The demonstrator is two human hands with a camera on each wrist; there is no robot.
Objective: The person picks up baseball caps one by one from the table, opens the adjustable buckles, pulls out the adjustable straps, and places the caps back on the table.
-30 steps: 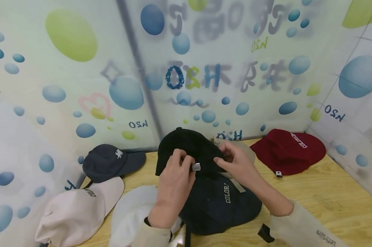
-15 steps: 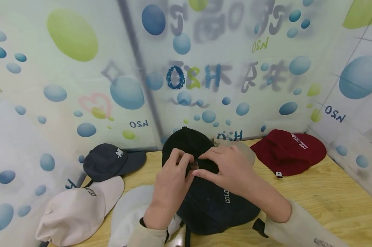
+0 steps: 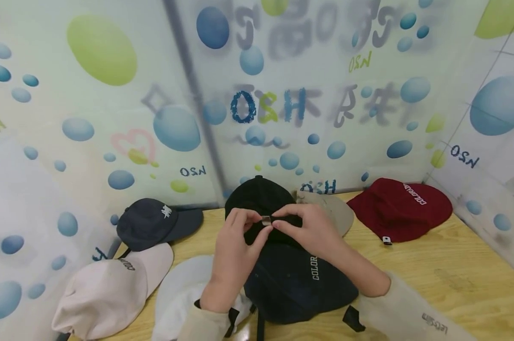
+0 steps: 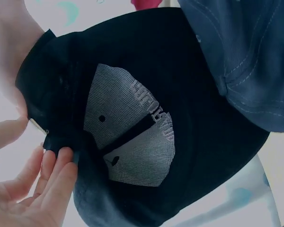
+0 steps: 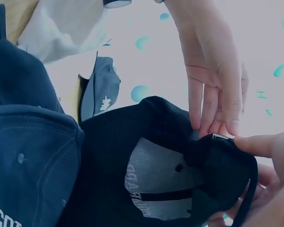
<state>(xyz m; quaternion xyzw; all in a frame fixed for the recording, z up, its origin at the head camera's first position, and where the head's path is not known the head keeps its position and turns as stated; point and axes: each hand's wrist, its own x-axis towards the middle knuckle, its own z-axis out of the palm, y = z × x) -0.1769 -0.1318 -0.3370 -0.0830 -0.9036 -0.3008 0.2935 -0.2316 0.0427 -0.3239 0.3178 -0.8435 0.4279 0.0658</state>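
Note:
A black baseball cap [image 3: 257, 194] is held up in front of me, its back strap toward me. A small metal buckle [image 3: 266, 220] sits on that strap between my two hands. My left hand [image 3: 235, 251] pinches the strap at the buckle's left side, and my right hand [image 3: 312, 227] pinches it just right of the buckle. In the left wrist view the cap's pale mesh lining [image 4: 128, 127] shows inside the crown. The right wrist view shows the buckle [image 5: 221, 136] between the fingertips of both hands. A navy cap [image 3: 299, 284] lies just below on the table.
On the wooden table [image 3: 444, 279], a dark cap [image 3: 148, 225], a pale pink cap [image 3: 103, 293] and a white cap [image 3: 184, 289] lie at left. A beige cap [image 3: 338, 213] and a red cap [image 3: 403, 210] lie at right. A printed curtain [image 3: 291, 71] closes the back.
My right hand has moved left from the cap's right side to the strap beside the buckle. The cap has shifted slightly right. My left hand has stayed near the buckle.

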